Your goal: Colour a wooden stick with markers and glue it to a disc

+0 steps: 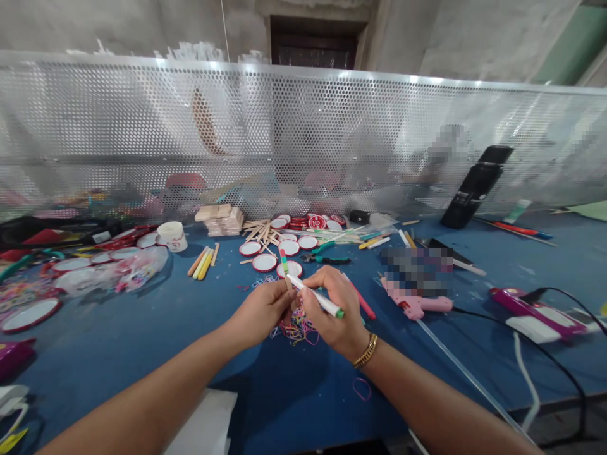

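Note:
My left hand [265, 309] is closed around the lower part of a wooden craft stick [283, 259], held upright. Red and green bands of colour show near the stick's top. In my right hand [334, 306] is a white marker with a green end [327, 304], its tip pointing at the stick just above my left fingers. Whether the tip touches the wood is too small to tell. Below both hands lies a pile of colourful rubber bands [300, 328], partly hidden by my fingers. White jar lids with red rims [264, 263] lie just beyond.
Pliers [332, 260], loose craft sticks [265, 232] and stacked sticks [220, 221] lie toward the perforated metal screen [313, 133]. A pink glue gun [417, 303] with a cord is on the right. At left are a paper cup [173, 236], several markers [202, 262] and a plastic bag [142, 268].

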{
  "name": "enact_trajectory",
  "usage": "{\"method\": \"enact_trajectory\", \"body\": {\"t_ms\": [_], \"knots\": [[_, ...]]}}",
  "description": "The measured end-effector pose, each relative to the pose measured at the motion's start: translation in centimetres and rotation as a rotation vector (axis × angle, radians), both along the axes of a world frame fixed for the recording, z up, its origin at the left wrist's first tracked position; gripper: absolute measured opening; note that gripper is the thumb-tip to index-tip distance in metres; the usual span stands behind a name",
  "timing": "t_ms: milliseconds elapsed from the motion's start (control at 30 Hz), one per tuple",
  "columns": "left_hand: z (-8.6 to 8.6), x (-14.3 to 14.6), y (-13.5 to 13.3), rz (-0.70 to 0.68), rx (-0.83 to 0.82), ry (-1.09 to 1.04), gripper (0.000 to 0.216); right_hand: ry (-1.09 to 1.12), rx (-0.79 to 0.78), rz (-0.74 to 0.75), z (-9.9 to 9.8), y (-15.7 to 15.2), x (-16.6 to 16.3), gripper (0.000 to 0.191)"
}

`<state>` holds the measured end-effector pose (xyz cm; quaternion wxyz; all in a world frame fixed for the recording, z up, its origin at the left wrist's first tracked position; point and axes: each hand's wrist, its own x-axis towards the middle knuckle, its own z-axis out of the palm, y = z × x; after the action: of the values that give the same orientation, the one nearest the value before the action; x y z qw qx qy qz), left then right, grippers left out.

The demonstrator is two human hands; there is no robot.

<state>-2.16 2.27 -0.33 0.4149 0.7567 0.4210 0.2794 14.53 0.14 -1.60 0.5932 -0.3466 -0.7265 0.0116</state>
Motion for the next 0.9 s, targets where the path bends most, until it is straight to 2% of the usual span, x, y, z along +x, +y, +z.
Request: {"method": "enact_trajectory", "body": {"t_ms": [533, 900], "knots": [[0.45, 0.14, -0.09, 0.015, 0.003, 0.024, 0.038, 0.012, -0.023, -0.038, -0.26, 0.23, 0.22, 0.004], [0.14, 0.02, -0.07, 0.001, 0.026, 0.0, 0.036, -0.002, -0.019, -0.006, -0.06, -0.07, -0.12, 0.005]]}}
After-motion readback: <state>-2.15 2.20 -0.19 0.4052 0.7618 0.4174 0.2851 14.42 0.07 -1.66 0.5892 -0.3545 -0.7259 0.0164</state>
